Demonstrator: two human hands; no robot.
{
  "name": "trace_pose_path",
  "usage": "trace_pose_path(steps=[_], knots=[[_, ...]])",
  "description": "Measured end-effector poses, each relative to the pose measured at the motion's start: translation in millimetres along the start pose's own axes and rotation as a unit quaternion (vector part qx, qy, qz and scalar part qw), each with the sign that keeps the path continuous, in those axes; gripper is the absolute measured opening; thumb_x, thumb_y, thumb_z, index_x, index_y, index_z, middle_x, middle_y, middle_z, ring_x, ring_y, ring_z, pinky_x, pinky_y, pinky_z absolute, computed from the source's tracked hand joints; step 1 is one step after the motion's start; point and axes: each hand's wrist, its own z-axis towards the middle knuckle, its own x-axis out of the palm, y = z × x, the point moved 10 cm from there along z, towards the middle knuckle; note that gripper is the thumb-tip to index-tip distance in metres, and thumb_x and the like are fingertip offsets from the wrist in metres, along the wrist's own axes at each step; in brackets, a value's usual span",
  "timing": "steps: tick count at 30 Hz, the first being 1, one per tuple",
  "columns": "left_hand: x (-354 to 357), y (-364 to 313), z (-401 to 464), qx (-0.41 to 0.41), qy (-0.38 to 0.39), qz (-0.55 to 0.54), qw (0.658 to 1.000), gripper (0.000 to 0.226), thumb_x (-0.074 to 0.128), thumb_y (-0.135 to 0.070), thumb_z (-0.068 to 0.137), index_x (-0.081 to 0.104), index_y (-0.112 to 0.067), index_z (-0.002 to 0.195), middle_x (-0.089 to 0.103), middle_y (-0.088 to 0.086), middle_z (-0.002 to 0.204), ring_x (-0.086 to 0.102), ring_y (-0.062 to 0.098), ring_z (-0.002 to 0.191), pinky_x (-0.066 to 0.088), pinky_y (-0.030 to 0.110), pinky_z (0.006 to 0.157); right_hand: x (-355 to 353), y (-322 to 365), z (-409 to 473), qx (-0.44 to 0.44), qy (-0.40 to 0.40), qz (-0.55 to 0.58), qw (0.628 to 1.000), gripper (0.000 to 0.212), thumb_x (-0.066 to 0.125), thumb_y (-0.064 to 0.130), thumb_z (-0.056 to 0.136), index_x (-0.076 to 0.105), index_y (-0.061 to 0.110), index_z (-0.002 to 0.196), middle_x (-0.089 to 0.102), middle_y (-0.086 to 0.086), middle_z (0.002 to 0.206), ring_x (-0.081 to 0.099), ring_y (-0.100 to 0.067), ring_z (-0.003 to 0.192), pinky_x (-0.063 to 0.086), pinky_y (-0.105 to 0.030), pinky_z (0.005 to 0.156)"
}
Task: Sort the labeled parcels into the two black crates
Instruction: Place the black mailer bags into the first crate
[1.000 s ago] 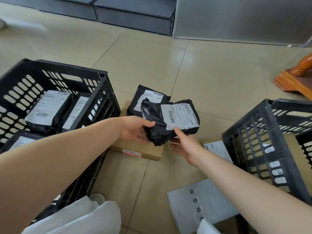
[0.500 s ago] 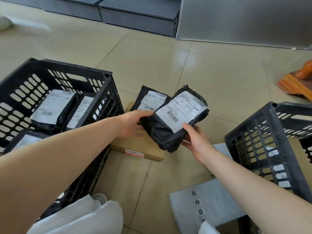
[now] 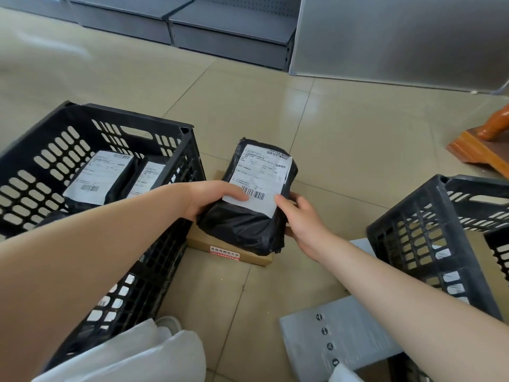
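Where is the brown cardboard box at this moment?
In the head view, the cardboard box lies on the floor, centre, beside the left crate, under the held parcel.

1. i see a parcel (image 3: 248,227) in crinkled, faintly shiny black plastic film, with a matt white paper label (image 3: 259,177).
2. the left crate (image 3: 176,244) looks like matt black moulded plastic.
3. glossy beige floor tiles (image 3: 344,128).
4. a matt brown cardboard box (image 3: 234,253).
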Motion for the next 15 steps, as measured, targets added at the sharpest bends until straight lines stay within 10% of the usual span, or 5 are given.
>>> trace_pose_path(steps=[15], knots=[[-85, 5, -90, 0.234, -0.177, -0.103, 0.95, 0.059, 0.077, -0.009, 0.081, 0.052, -0.031, 0.13, 0.073, -0.003, 0.112, 0.073, 0.017, 0.096, 0.058, 0.037, 0.084, 107, 45, -41, -0.058, 0.095, -0.258, 0.96, 0.055, 0.05, 0.054, 0.093, 0.05, 0.021, 0.137, 0.061, 0.006, 0.127, 0.06, -0.018, 0.112, 0.053, -0.044, 0.098]])
